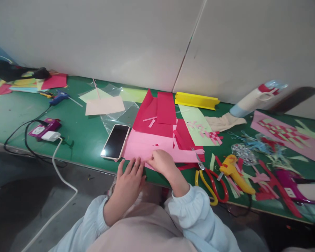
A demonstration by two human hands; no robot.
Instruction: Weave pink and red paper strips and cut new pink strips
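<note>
Pink paper looks mid-flattening: left hand spread, released, at seven o'clock; right hand curled at six, grip unclear. Next move calls for steady pressure.

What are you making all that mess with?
Both hands are on the pink paper at the table's near edge: the left hand lies spread, the right hand presses with bent fingers. The phone lies beside it, and the red-handled scissors and yellow glue gun are to the right.
</note>
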